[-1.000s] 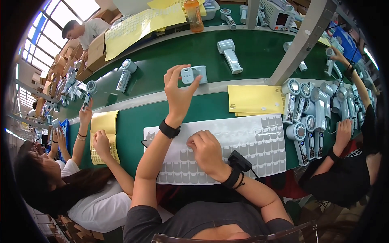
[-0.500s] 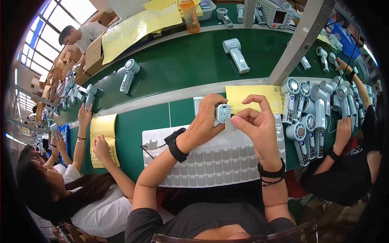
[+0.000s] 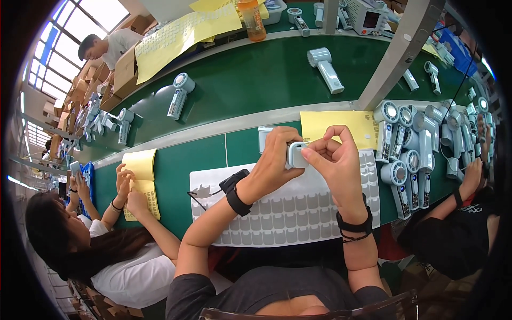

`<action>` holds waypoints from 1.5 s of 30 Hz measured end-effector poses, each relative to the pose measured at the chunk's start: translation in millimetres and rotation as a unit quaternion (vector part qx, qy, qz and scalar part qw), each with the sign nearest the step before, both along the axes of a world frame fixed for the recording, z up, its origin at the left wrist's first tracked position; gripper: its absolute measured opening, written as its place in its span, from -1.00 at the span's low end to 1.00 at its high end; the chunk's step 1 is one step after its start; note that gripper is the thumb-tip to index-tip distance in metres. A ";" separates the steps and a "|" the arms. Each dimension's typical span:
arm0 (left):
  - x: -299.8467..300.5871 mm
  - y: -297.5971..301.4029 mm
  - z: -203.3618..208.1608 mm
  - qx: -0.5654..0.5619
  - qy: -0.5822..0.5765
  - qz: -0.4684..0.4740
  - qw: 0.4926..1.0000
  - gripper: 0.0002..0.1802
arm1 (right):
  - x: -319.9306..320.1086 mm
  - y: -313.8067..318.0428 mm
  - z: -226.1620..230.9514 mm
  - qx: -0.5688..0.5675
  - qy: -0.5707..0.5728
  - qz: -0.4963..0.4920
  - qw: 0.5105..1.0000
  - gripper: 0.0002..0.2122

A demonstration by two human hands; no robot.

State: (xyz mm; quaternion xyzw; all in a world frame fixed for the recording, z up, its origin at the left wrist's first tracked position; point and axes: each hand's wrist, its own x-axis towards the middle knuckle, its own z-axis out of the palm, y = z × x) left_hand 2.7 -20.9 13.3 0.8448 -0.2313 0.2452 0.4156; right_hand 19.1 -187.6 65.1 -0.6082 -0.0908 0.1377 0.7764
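My left hand [image 3: 271, 162] is wrapped round a pale blue handheld fan [image 3: 297, 154]. The end of its handle, with a small dark slot, points up toward me, and part of its round head [image 3: 263, 140] shows behind my fingers. At the right edge of that handle end, the thumb and forefinger of my right hand [image 3: 338, 168] are pinched together. The grey sticker between them is mostly hidden now. Below both hands lies a white sheet [image 3: 213, 181] with rows of grey, tab-shaped stickers.
A yellow sheet [image 3: 336, 125] lies beyond my right hand. Many fans [image 3: 396, 173] are heaped at the right, beside a co-worker's hand [image 3: 470, 178]. Other fans [image 3: 326, 72] lie on the green belt [image 3: 245, 80]. A metal post [image 3: 397, 58] rises at right. Another person [image 3: 114, 261] works at left.
My right hand has brought the hanging grey sticker up against the fan's handle end, which has tilted slightly. Fans on the belt have shifted right. The left co-worker's raised hand has come down to a yellow sheet.
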 end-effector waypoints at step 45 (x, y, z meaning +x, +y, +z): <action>-1.4 3.3 -0.3 0.050 -0.020 -0.035 0.998 -0.51 | 16.6 -22.7 -7.1 -0.360 -0.273 -0.024 0.892 -0.72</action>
